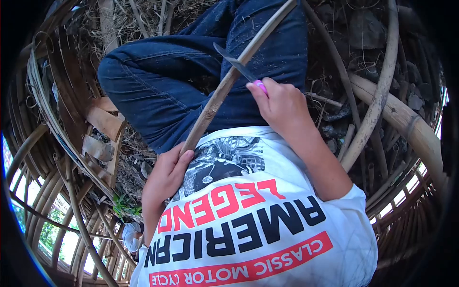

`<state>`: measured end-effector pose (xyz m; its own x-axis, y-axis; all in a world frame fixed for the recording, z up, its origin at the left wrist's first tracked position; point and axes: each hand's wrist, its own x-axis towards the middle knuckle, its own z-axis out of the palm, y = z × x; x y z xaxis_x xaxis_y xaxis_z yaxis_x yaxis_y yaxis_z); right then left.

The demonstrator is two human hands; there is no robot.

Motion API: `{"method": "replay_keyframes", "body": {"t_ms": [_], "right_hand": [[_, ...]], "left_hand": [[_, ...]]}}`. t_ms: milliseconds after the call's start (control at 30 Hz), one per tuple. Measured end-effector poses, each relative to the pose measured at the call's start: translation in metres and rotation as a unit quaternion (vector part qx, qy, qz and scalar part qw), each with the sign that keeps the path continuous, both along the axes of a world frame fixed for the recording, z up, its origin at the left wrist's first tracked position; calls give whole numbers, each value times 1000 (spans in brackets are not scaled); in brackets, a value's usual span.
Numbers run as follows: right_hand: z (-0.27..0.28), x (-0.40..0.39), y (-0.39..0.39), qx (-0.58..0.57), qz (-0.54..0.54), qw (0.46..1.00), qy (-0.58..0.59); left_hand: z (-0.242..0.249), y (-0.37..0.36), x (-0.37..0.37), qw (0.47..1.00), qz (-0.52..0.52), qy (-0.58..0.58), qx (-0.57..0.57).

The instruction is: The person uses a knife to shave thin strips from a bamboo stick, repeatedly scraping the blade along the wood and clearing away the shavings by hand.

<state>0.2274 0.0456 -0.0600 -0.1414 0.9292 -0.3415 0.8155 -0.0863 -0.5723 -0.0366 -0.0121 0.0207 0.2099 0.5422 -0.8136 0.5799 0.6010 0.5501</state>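
Observation:
My left hand (pixel 168 173) is wrapped around the near end of a long, narrow wooden stick (pixel 217 101), close to my shirt. From there the stick slants up and to the right across my lap. My right hand (pixel 283 104) grips a knife by its pink handle (pixel 260 86). The dark, pointed knife blade (pixel 234 62) crosses the stick about midway and appears to touch it. My right palm hides most of the handle.
My crossed legs in dark jeans (pixel 162 81) lie under the stick. Bamboo poles (pixel 397 107) run along the right. Cut wood pieces (pixel 103 119) and bent strips lie left, with rocks (pixel 366 28) and dry fibres on the ground.

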Motion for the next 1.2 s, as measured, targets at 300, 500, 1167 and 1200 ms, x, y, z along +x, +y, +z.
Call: {"method": "replay_keyframes", "body": {"t_ms": [300,500,1167,1200], "right_hand": [[-2,-11,18,24,4,1000,9],[-8,-8,19,45,36,998,-27],[-1,-2,15,64,53,993,-85],[-3,-4,17,65,55,993,-85]], "left_hand": [[-2,2,5,1000,9,2,9],[2,4,7,1000,5,10,5],[-12,-2,-5,997,18,-69,-13],[-12,-1,-5,997,21,-69,-12]]}}
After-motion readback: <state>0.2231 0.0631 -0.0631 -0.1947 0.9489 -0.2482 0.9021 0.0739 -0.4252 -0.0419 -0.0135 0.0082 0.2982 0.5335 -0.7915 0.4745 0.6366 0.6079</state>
